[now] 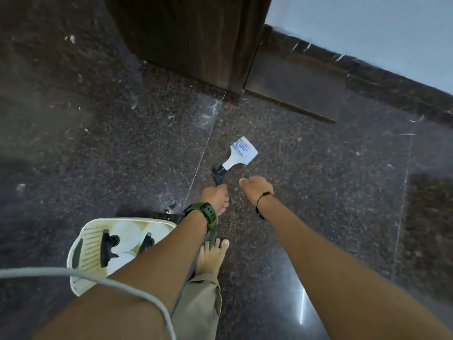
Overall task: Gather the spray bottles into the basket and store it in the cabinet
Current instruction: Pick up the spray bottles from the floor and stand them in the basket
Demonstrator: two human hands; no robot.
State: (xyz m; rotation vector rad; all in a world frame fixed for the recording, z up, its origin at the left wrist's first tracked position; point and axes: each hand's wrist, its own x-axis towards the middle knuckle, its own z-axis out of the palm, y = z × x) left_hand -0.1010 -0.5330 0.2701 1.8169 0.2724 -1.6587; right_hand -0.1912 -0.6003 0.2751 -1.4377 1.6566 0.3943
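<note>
A white spray bottle [241, 153] with a blue-printed label and a black trigger head lies on the dark floor ahead of me. My left hand [215, 196], with a green watch on the wrist, is closed on the bottle's black trigger end. My right hand [256, 188], fingers curled in and holding nothing, hovers just right of the trigger. A cream plastic basket [81, 244] stands on the floor at the lower left; two white bottles with black spray heads lie inside it, partly hidden by my left forearm.
A dark wooden cabinet [196, 38] rises at the top centre, with a low plinth [294, 94] to its right along the wall skirting. A pale cable [110, 282] crosses my left arm. My bare foot [210, 258] stands beside the basket.
</note>
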